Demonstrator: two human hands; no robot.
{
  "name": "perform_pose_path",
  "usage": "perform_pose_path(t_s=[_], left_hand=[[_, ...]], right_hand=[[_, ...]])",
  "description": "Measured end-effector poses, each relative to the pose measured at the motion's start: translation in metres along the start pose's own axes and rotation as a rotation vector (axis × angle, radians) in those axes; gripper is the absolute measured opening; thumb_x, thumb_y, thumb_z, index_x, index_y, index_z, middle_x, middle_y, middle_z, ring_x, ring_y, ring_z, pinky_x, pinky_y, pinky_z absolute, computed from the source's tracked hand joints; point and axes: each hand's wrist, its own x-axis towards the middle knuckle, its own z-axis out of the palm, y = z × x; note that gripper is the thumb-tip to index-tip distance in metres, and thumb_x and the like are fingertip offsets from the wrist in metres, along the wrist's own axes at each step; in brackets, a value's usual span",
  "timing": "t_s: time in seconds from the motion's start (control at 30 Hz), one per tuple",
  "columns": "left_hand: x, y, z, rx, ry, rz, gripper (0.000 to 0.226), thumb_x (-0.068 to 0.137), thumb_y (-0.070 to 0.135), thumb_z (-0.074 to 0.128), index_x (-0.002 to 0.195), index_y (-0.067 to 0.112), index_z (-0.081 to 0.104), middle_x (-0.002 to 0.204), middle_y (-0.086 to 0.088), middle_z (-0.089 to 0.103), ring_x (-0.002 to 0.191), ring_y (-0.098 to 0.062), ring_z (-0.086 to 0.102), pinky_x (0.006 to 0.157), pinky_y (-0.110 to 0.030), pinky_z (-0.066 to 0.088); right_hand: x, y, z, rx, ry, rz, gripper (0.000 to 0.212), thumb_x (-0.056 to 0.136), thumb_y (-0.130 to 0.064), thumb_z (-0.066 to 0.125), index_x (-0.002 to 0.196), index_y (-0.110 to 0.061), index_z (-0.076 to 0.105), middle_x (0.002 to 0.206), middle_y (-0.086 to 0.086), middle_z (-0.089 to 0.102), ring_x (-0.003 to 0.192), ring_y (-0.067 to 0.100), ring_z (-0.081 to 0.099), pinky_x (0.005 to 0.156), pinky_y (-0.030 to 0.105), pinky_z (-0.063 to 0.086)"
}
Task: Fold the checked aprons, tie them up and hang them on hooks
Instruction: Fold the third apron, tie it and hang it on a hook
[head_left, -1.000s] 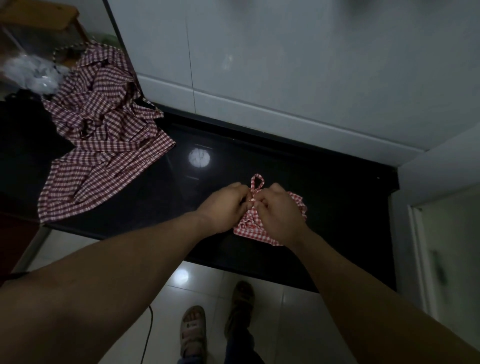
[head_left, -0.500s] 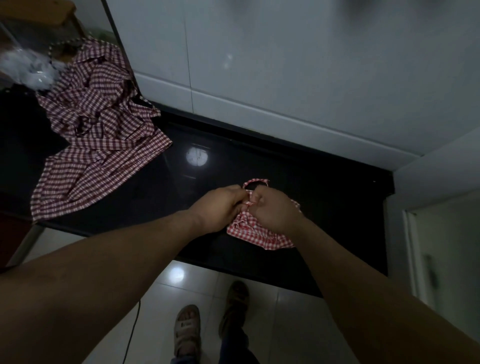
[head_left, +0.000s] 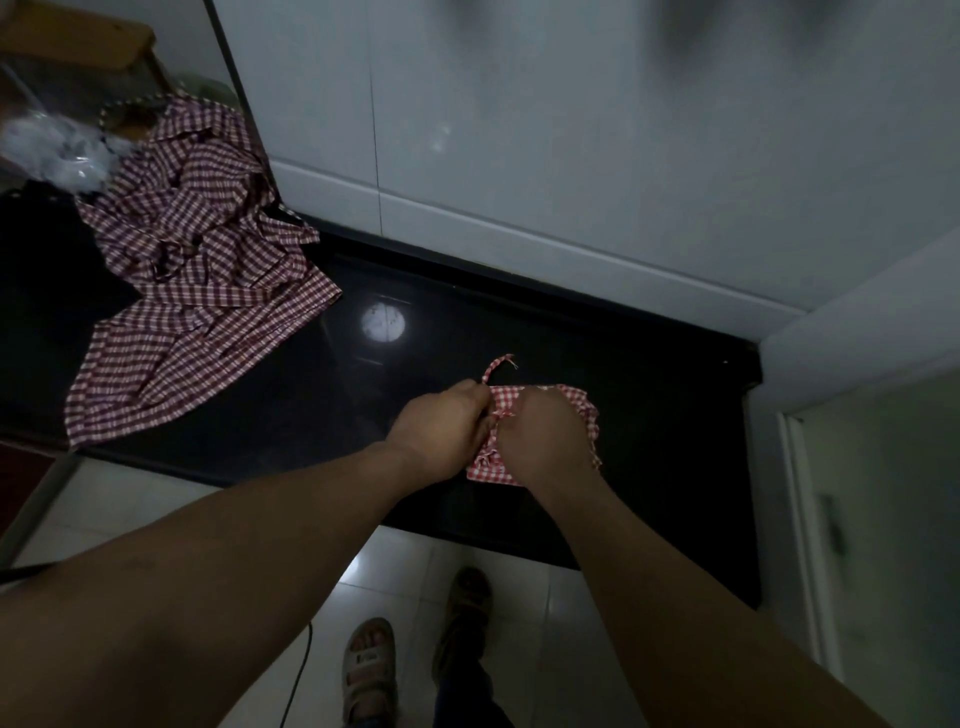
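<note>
folded apron (head_left: 540, 415) small checked bundle on counter (head_left: 649, 415); left hand (head_left: 441, 431) and right hand (head_left: 545, 436) fingers pinching its strap (head_left: 496, 368).

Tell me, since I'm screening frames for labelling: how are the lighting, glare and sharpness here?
Head view: dim overall; a round lamp reflection glares on the glossy black counter; the upper wall is smeared and blurred; wide-angle bending at the edges; both hands and the folded apron stay readable, as does the apron pile.
</note>
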Motion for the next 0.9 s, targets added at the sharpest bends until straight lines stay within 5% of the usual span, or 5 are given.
perform_pose_path(t_s=[0.2,0.43,0.63,0.73,0.9], left_hand=[[-0.005,0.013,-0.003,0.058,0.055,0.015,0.017,0.105,0.035,0.051,0.105,0.02,0.057,0.104,-0.001,0.06,0.075,-0.016,0.052,0.069,-0.032,0.033],[0.004,0.015,-0.005,0.075,0.093,0.046,0.015,0.103,0.03,0.054,0.111,0.019,0.057,0.107,-0.004,0.061,0.086,-0.027,0.065,0.071,-0.032,0.035],[0.018,-0.007,-0.008,0.138,0.046,0.026,0.015,0.104,0.033,0.052,0.11,0.021,0.057,0.111,-0.004,0.064,0.088,-0.027,0.065,0.073,-0.033,0.037],[0.02,-0.012,-0.006,0.119,0.014,0.058,0.012,0.104,0.034,0.053,0.108,0.023,0.056,0.112,-0.002,0.066,0.091,-0.024,0.065,0.075,-0.032,0.041],[0.026,-0.023,-0.017,0.127,-0.129,0.121,0.012,0.105,0.035,0.051,0.107,0.025,0.057,0.113,0.003,0.062,0.094,-0.017,0.062,0.082,-0.034,0.05]], right_hand=[[-0.004,0.011,-0.008,0.211,-0.129,0.117,0.034,0.1,-0.024,0.051,0.068,-0.014,0.058,0.069,0.0,0.057,0.066,0.013,0.055,0.055,0.027,0.033],[0.009,0.009,-0.016,0.188,-0.248,0.006,0.036,0.106,-0.027,0.035,0.106,-0.01,0.067,0.111,0.011,0.067,0.1,0.025,0.061,0.088,0.038,0.045],[0.022,0.023,-0.013,0.03,-0.23,-0.194,0.028,0.101,-0.034,0.045,0.087,-0.016,0.06,0.091,0.003,0.059,0.086,0.021,0.057,0.081,0.039,0.047],[0.023,0.038,-0.014,-0.141,-0.218,-0.355,0.021,0.1,-0.033,0.046,0.094,-0.017,0.059,0.095,-0.001,0.051,0.09,0.021,0.055,0.087,0.041,0.044],[0.03,0.071,-0.01,-0.056,-0.309,-0.486,0.021,0.102,-0.022,0.045,0.094,-0.01,0.06,0.098,0.01,0.057,0.088,0.021,0.05,0.085,0.037,0.042]])
